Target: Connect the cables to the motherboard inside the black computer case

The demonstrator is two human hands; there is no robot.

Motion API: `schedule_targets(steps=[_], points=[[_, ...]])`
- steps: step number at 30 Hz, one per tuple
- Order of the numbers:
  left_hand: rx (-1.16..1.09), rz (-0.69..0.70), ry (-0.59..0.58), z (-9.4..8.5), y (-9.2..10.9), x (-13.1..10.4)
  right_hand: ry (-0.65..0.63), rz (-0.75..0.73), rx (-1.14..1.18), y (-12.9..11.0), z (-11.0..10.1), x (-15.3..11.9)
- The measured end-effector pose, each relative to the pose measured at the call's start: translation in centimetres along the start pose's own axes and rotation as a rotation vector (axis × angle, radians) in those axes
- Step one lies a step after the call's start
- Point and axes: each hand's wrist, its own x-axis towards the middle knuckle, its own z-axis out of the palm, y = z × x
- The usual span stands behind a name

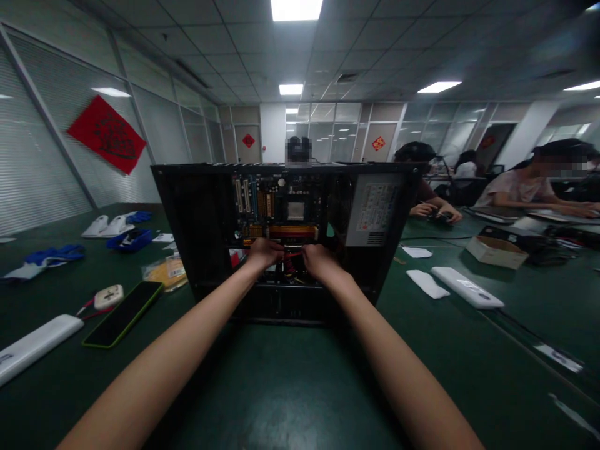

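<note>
An open black computer case (276, 303) stands on the green table in front of me. Inside it is a motherboard (276, 215) with a bare processor socket area (296, 211) and yellow and red memory slots (293, 232). A silver power supply (375, 209) is fixed at the upper right. Both hands reach into the lower middle of the case. A thin red cable (294, 255) runs between my left hand (265, 253) and my right hand (321, 261), and the closed fingers of each appear to pinch it. Dark and coloured wires (289, 269) hang just below; the fingertips are partly hidden.
Left of the case lie a phone (124, 314), a white power strip (40, 347), a yellow packet (166, 273), a blue tray (130, 240) and gloves (54, 255). On the right are another white strip (467, 287) and a cardboard box (497, 250). Several people sit beyond.
</note>
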Motion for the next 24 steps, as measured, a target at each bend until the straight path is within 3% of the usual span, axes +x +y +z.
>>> schedule_targets(steps=[11, 24], points=[[0.059, 0.040, 0.004, 0.2, -0.3, 0.6, 0.014, 0.014, -0.015, 0.0, 0.1, 0.0], [0.197, 0.046, 0.042, -0.5, 1.6, -0.9, 0.033, 0.035, -0.080, 0.1, 0.3, 0.5]])
